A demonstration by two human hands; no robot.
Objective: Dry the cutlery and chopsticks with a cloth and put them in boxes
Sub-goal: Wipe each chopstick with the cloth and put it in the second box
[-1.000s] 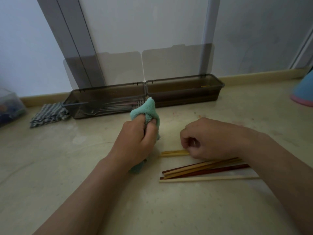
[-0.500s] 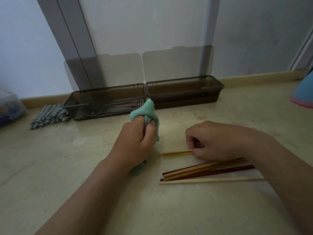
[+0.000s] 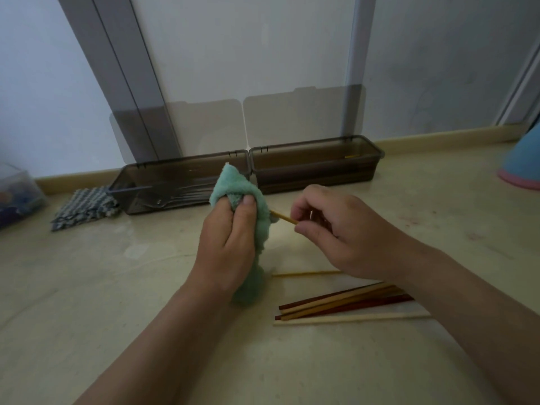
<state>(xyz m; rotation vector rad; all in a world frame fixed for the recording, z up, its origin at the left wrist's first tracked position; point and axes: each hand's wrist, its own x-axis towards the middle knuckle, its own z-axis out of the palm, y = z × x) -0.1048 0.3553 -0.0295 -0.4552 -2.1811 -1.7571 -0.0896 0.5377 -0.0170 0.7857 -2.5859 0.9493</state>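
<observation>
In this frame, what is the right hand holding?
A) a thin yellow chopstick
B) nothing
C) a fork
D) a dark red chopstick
A: the right hand pinches a yellow chopstick, and the chopstick's far end runs into the green cloth gripped by the left hand.

Nothing here can be read: no lettering, brand, number or sign. The left box [image 3: 175, 173], the right box [image 3: 315, 168], the green cloth [image 3: 233, 182], the yellow chopstick [image 3: 283, 216] and the loose chopsticks [image 3: 344, 302] on the surface all show plain faces. The clear container [image 3: 17, 194] at far left is too blurred to tell.
</observation>
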